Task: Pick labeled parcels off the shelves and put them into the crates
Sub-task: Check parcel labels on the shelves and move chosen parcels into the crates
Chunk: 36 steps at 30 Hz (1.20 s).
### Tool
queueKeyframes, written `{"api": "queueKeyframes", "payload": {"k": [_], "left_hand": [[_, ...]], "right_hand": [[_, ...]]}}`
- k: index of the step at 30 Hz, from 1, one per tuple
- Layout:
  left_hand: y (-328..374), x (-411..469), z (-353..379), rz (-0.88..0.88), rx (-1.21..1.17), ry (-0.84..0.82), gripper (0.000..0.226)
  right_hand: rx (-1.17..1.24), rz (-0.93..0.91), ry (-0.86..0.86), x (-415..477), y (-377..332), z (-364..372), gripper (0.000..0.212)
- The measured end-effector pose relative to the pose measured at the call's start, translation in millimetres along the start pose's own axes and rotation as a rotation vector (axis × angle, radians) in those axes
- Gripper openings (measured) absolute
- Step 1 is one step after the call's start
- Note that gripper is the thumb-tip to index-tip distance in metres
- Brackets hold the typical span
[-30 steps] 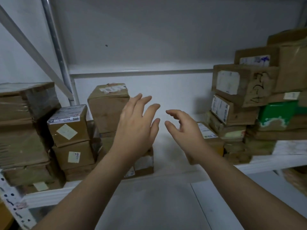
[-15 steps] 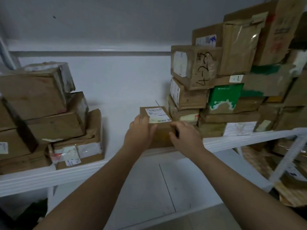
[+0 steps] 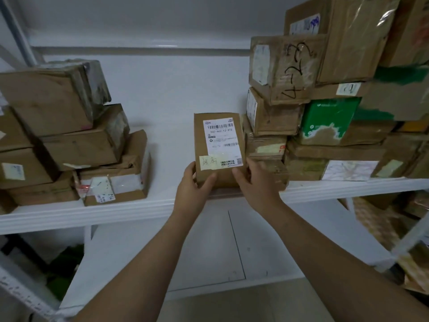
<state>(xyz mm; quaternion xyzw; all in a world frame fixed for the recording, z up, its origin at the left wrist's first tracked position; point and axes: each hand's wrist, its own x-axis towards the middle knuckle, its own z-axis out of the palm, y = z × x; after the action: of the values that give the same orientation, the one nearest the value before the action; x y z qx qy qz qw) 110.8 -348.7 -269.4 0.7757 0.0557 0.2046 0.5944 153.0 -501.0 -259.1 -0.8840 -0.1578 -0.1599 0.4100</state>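
Cardboard-brown and tipped upright, the labeled parcel (image 3: 218, 147) is at the front edge of the white shelf (image 3: 92, 212), its label side turned toward you. Your left hand (image 3: 192, 184) grips its lower left corner with the thumb laid across the front. Your right hand (image 3: 255, 184) grips the lower right corner the same way, fingers curled round the back. Your hands hide the bottom edge, so you cannot tell whether it rests on the shelf or is lifted off it. A white shipping label (image 3: 221, 138) with barcodes covers the upper face, and a pale handwritten sticker (image 3: 209, 162) sits below it.

Your right side is crowded. A low brown box (image 3: 264, 145) sits just beside the parcel, at the foot of a tall stack. Higher up, a box with black handwriting (image 3: 283, 68) juts out toward the parcel's top corner. A green-and-white box (image 3: 329, 119) sits deeper in that stack. Well apart on your left stands another pile of brown boxes (image 3: 58, 135), with a white-taped parcel (image 3: 113, 182) at its front. Below your forearms lies the lower shelf (image 3: 209, 247).
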Motion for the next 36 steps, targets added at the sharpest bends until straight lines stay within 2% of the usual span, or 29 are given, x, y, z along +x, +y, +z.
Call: {"api": "queueKeyframes", "payload": {"k": [5,8,11,21,27,31,36], "left_hand": [[-6,-21,-31,0.092,-0.167,0.092,0.058],[1,-34,-51,0.160,-0.209,0.098,0.058],[3,-40,-67,0.205,-0.195,0.090,0.060],[-2,-42,-107,0.258,-0.145,0.009,0.062],[-11,-41,-119,0.276,-0.066,-0.040,0.069],[-15,-43,-122,0.332,-0.017,-0.172,0.073],[-15,-52,-115,0.334,-0.176,-0.411,0.076]], "right_hand": [[0.371,-0.074,-0.031,-19,-17,8,0.058],[0.602,-0.106,-0.039,-32,-29,15,0.059],[0.698,-0.093,-0.048,-44,-44,27,0.064],[0.709,-0.057,-0.001,-62,-73,48,0.067],[0.668,0.019,0.067,-74,-83,57,0.094],[0.625,0.059,0.127,-87,-83,60,0.098],[0.682,0.121,0.206,-119,-78,58,0.090]]}}
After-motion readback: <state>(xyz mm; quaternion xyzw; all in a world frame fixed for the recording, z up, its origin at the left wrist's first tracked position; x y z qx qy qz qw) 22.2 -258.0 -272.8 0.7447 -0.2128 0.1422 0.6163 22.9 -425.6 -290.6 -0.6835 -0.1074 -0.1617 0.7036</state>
